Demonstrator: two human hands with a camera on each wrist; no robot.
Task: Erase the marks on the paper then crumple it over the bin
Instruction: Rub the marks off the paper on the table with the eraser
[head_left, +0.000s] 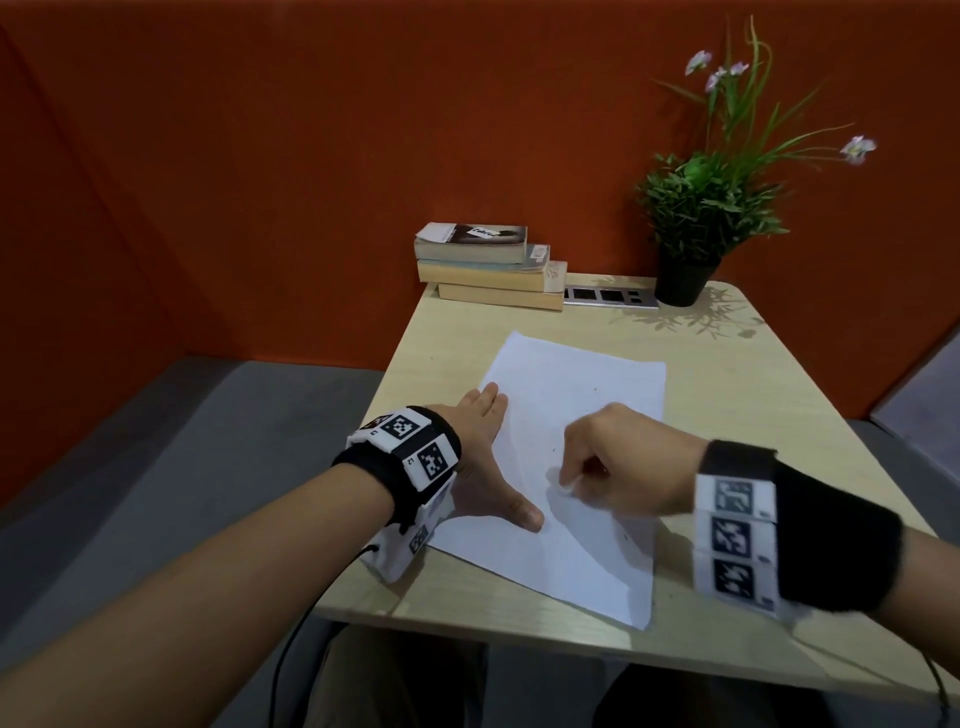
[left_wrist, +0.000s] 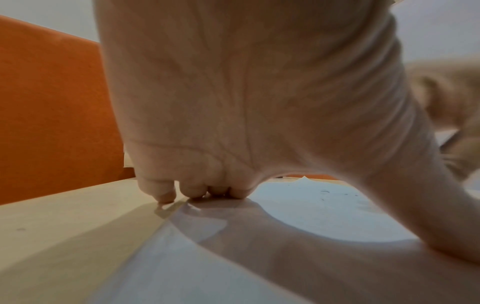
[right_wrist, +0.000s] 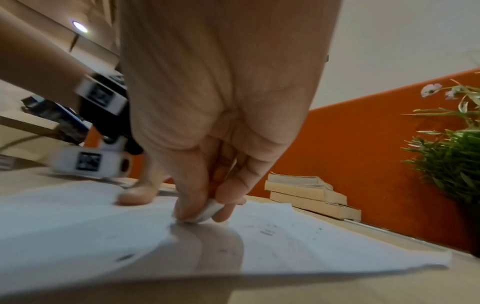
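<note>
1. Paper (head_left: 571, 467), a single white sheet, lay flat and slightly skewed on the light wooden table (head_left: 753, 415), its near corner close to the table's front edge.
2. A few small dark marks (right_wrist: 267, 232) showed faintly on the sheet beyond the right hand.
3. The left hand (head_left: 483, 467) pressed down on the sheet's left edge, fingers straight and thumb spread out across the paper; in the left wrist view the little finger touched the bare table just beside the sheet.
4. The right hand (head_left: 618, 462) pinched a small white eraser (right_wrist: 205, 211) between curled thumb and fingers, its lower end touching the paper near the sheet's middle.
5. Both wrists wore black bands carrying white blocks with printed square codes.
6. At the table's far edge sat a stack of books (head_left: 493, 270), and to its right a potted plant (head_left: 706, 208) with small pale flowers, against an orange wall (head_left: 311, 156).
</note>
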